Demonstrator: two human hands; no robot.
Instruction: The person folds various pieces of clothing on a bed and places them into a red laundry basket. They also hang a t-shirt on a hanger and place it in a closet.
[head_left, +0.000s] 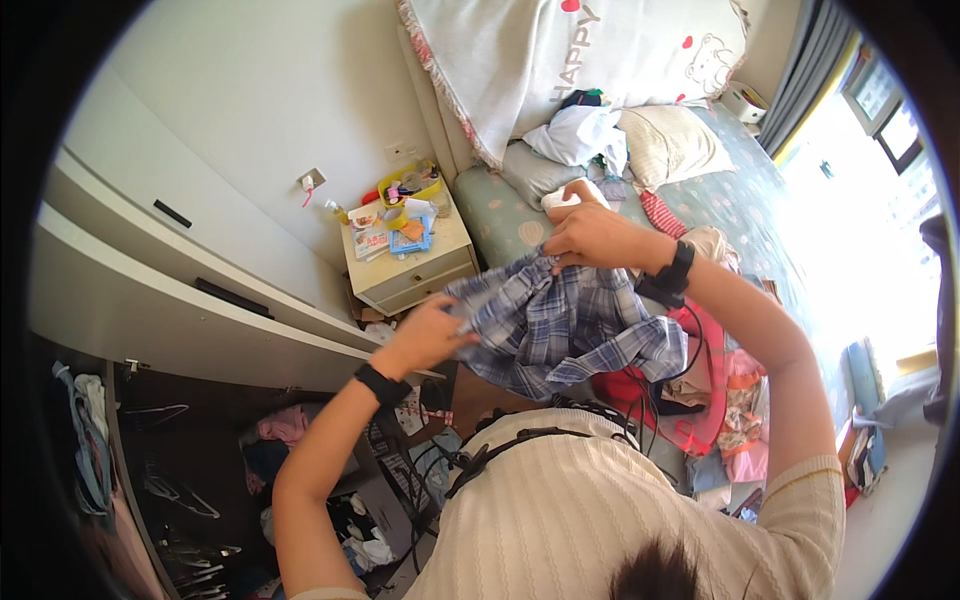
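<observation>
A blue and white plaid shirt (570, 322) hangs bunched in front of my torso, above the gap between the bed and the wardrobe. My right hand (592, 232) pinches its upper edge. At the shirt's left side is my left hand (427, 337), slightly blurred, with its fingers closed around the cloth. Black bands circle both wrists. Part of a red and pink plastic basket (712, 375) shows beyond the shirt, with clothes in it; the shirt hides the rest.
To the left, an open wardrobe (187, 435) holds hangers and folded clothes. A cream nightstand (405, 277) carries a yellow tray (409, 184) and small items. Clothes and a pillow (671, 146) lie on the bed (757, 195). Black cables (637, 405) run beside my waist.
</observation>
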